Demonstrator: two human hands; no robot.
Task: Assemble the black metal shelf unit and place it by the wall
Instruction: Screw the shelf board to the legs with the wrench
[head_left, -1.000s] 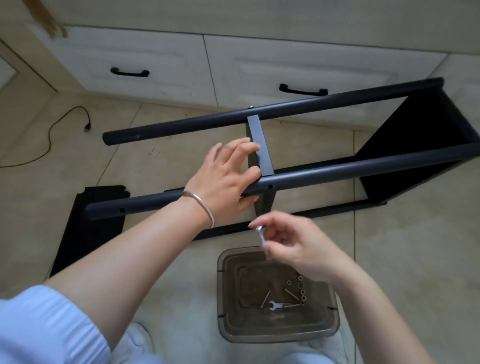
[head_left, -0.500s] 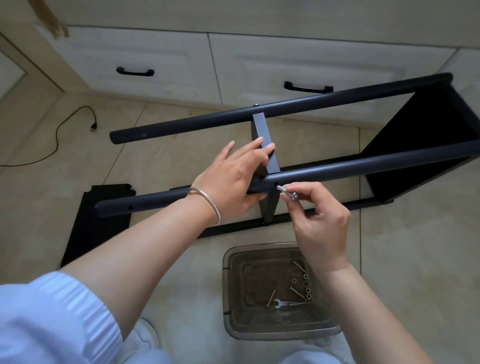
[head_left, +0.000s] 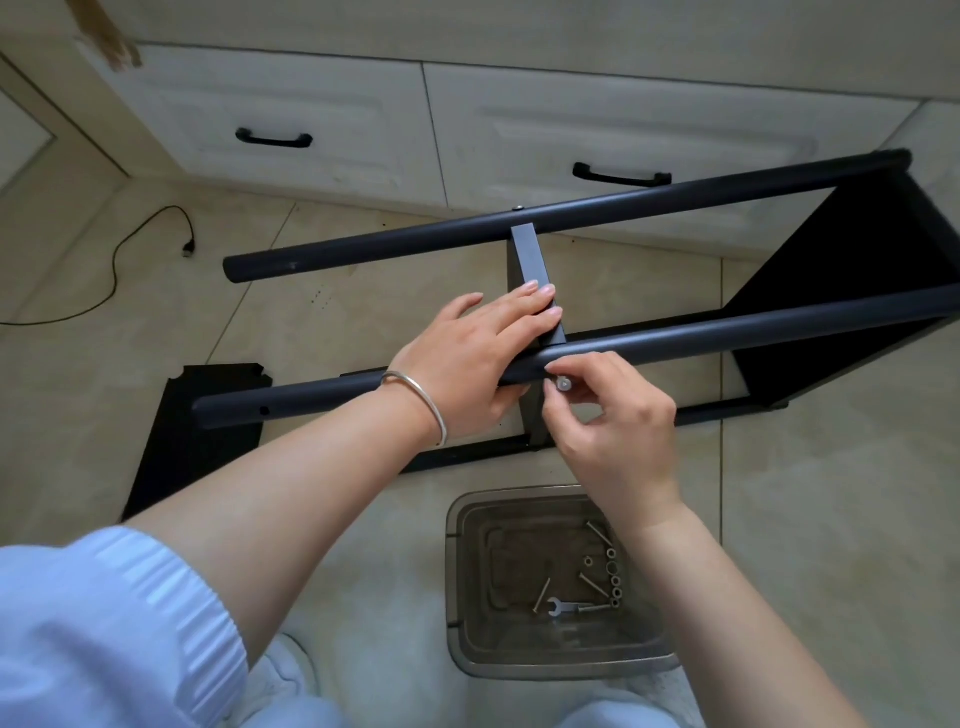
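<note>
- The black shelf frame lies on its side on the tiled floor in front of the drawer cabinets, far from standing by any wall. I judge assembly is midway.
- Its near rail runs across directly under both my hands; the far rail lies beyond them, parallel.
- A flat crossbar bridges the two rails. Its far end looks already bolted, so the near joint is the one in hand.
- A loose black panel lies on the floor to the left of my left hand, not yet fitted.
- My left hand is wrapped around the near rail with fingers reaching over the crossbar, I judge to keep the holes lined up.
- My right hand, just right of the left, pinches a silver bolt at the rail's near side, at the joint; whether it has entered the hole I cannot tell.
- A clear plastic tub sits just behind my right wrist, within easy reach. It holds a small spanner, several spare long bolts and a row of nuts.
</note>
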